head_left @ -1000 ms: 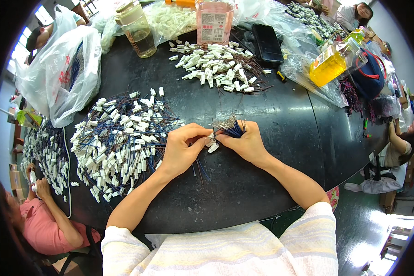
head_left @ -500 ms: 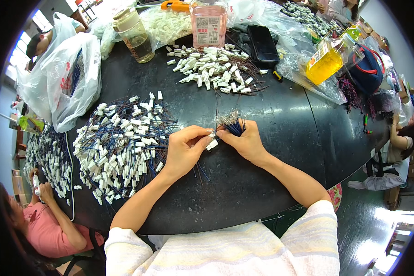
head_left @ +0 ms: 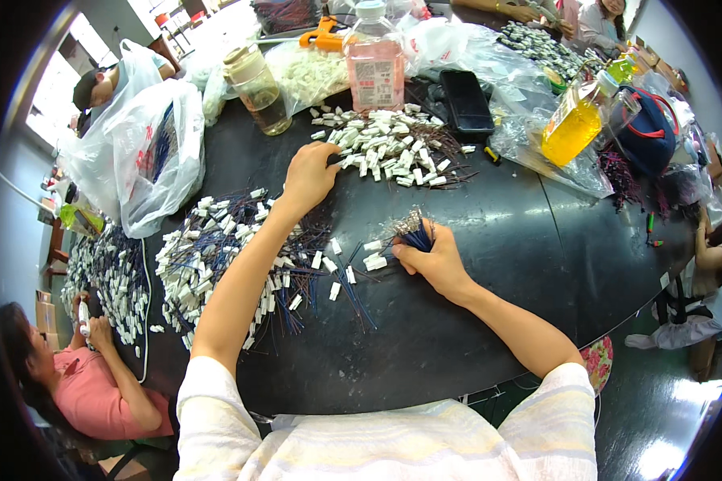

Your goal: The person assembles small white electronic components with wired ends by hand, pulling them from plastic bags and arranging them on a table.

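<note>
Right hand (head_left: 441, 258): a wire bundle (head_left: 414, 234) is being clasped between thumb and fingers, grip clamped on the blue strands; the metal-tipped ends are being pointed up and away from the body. A few white connectors (head_left: 375, 261) are being seen just left of the thumb, above the table (head_left: 473, 337); whether they are being held cannot be told.

Left hand (head_left: 311, 178): being stretched out to the left edge of the far pile (head_left: 401, 148), thumb and fingers curled; whether anything is being pinched, or the tips are being closed together, cannot be told.

Near pile (head_left: 188, 268), white connectors on blue and brown wires: being partly covered by the left forearm. Some stray pieces are being left between it and the right hand.

Far pile: being flanked by a pink bottle (head_left: 375, 76) behind and a phone (head_left: 467, 103) on the right. Far left, a small white object (head_left: 84, 318) is being held by a co-worker (head_left: 108, 393) in pink.
</note>
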`<state>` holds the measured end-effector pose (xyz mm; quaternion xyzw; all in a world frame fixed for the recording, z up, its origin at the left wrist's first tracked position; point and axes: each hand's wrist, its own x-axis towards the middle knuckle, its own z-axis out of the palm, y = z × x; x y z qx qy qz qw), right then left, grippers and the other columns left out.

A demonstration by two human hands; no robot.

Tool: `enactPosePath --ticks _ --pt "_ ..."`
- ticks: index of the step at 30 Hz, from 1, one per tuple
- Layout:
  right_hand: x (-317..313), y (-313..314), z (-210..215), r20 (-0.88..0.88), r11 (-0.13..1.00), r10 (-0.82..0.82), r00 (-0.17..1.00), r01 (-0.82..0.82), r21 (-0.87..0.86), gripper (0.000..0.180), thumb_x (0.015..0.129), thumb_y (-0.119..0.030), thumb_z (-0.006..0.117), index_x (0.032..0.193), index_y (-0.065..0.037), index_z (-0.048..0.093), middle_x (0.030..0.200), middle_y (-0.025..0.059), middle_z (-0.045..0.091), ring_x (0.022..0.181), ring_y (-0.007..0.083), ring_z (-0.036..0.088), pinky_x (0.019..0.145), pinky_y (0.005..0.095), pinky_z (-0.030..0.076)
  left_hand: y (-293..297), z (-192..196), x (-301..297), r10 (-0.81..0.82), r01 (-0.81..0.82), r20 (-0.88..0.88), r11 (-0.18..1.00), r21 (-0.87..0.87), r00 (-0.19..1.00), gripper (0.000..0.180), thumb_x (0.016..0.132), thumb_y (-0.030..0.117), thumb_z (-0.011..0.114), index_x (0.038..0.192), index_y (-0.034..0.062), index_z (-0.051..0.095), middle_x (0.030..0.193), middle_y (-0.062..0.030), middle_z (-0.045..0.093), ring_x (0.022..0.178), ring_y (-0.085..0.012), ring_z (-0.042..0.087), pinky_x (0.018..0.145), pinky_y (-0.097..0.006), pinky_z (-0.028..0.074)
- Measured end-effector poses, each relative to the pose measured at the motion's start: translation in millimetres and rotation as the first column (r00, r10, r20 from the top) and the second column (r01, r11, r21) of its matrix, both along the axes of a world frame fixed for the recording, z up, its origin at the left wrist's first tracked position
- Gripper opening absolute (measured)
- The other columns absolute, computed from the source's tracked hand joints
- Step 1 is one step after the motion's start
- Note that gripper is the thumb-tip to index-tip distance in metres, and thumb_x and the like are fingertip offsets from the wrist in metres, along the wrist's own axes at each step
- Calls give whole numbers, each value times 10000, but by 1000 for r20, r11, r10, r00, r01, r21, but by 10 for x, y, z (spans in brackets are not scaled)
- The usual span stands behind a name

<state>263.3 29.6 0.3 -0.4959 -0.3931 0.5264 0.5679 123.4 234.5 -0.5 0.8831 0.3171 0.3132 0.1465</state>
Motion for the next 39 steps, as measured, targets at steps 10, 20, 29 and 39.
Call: enactPosePath --ticks 10,20,29,39 --pt "56 -39 -40 83 995 -85 993 88 -40 75 762 -66 619 786 -23 562 636 -27 526 545 29 451 488 208 357 -371 104 -173 85 -31 94 879 -476 992 89 734 15 615 806 -25 579 624 -38 591 548 -72 529 504 -211 412" --pt "-31 -7 -23 187 997 -75 979 80 -18 80 743 -56 627 790 -7 585 688 -37 558 639 24 481 571 194 389 -1211 94 -408 137 346 433 415 -842 891 125 824 32 581 917 -52 582 714 -70 615 554 -51 519 462 -161 383" --pt "-46 -12 -25 302 996 -93 949 91 21 108 716 -46 631 799 8 587 720 3 591 688 50 523 640 214 429 -1294 97 -391 119 299 395 469 -831 911 120 827 55 587 919 -21 600 680 -32 595 544 -32 497 471 -161 375" --pt "-26 -15 -5 316 994 -100 944 111 -14 119 706 -46 631 797 14 585 726 8 600 687 50 532 638 214 436 -1301 101 -404 91 334 419 463 -821 903 137 829 52 586 942 -25 592 704 -43 604 570 -35 510 477 -160 366"
